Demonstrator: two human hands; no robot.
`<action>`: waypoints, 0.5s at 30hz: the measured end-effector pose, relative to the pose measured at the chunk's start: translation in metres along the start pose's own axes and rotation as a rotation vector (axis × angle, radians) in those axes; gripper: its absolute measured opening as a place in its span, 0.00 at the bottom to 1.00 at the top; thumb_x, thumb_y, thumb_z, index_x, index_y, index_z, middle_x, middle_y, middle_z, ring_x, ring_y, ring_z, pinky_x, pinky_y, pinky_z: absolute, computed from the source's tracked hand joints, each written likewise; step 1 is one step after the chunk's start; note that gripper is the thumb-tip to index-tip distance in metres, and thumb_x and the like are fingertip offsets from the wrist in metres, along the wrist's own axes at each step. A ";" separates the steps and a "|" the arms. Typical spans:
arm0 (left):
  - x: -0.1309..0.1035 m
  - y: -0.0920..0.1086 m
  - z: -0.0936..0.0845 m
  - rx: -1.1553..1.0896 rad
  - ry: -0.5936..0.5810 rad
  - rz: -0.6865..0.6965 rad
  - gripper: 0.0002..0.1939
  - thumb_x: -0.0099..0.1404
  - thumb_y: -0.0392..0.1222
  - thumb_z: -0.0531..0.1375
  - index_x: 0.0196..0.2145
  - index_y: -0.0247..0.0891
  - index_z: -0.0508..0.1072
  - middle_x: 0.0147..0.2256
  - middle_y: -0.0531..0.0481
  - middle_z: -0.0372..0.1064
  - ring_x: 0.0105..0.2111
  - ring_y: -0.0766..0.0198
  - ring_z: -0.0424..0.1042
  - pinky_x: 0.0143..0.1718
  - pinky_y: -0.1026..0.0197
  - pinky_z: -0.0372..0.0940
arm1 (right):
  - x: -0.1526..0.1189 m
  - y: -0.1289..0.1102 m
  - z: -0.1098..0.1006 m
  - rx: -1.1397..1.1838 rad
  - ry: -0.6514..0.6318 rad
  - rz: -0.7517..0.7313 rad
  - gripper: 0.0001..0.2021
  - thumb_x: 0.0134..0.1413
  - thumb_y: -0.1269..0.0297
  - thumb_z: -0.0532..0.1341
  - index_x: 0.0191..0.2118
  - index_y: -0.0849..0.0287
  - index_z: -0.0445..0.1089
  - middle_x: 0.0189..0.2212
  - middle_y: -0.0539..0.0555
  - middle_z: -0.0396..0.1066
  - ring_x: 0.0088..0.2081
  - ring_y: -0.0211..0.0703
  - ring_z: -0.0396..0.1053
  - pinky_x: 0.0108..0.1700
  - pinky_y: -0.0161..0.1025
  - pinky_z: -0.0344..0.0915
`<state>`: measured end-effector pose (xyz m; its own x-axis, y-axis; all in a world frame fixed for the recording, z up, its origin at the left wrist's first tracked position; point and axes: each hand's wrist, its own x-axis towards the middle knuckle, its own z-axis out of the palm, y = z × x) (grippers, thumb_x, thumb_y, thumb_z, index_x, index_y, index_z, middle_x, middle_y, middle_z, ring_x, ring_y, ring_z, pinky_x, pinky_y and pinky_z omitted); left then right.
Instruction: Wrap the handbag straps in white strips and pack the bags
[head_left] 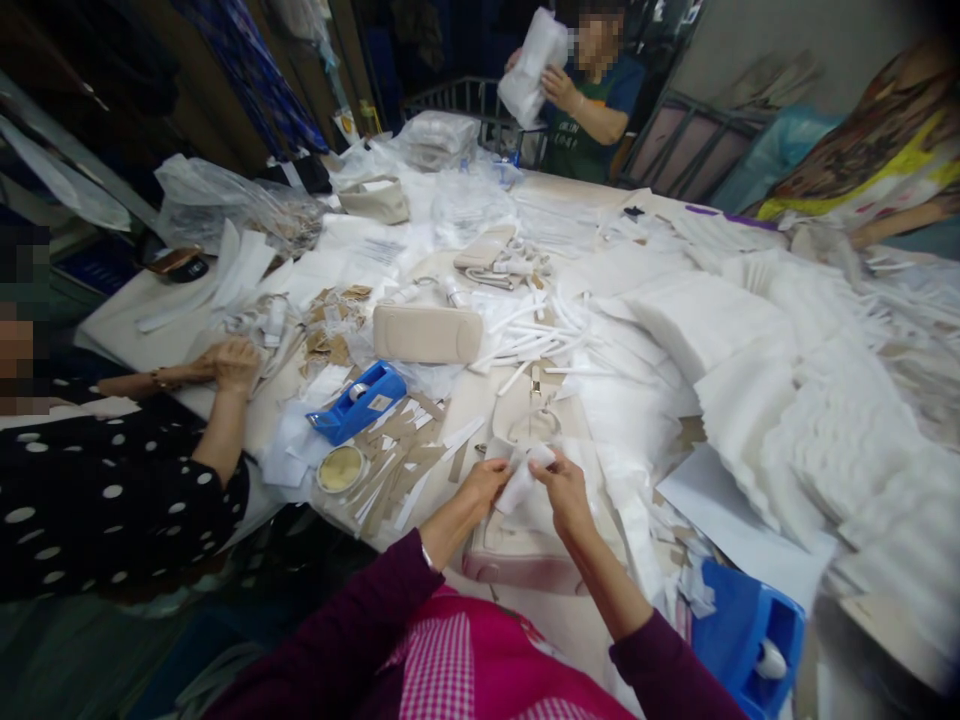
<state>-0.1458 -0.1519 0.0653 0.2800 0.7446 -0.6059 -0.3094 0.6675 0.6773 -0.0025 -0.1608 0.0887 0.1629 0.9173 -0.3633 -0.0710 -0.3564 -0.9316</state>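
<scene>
Our left hand and right hand pinch the white wrap (limp, light, easily torn, we judge); the handbag beneath seems firmer, best held by its sides.

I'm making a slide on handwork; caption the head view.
Left hand and right hand pinch a white sheet over a cream handbag, near a blue tape dispenser.

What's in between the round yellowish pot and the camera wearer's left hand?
Scattered brown and white strips lie between the yellowish pot and the left hand, in the head view.
</scene>
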 end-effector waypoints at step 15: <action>-0.008 -0.006 -0.003 0.030 -0.038 0.017 0.15 0.43 0.43 0.69 0.26 0.34 0.69 0.21 0.53 0.67 0.21 0.67 0.68 0.27 0.62 0.66 | 0.024 0.021 0.008 0.002 -0.045 0.035 0.12 0.32 0.59 0.64 0.25 0.61 0.69 0.20 0.48 0.64 0.25 0.38 0.58 0.29 0.36 0.55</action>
<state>-0.1490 -0.1615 0.0645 0.3098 0.7548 -0.5781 -0.2876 0.6540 0.6997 -0.0075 -0.1448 0.0606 0.1163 0.9114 -0.3947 -0.0779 -0.3878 -0.9184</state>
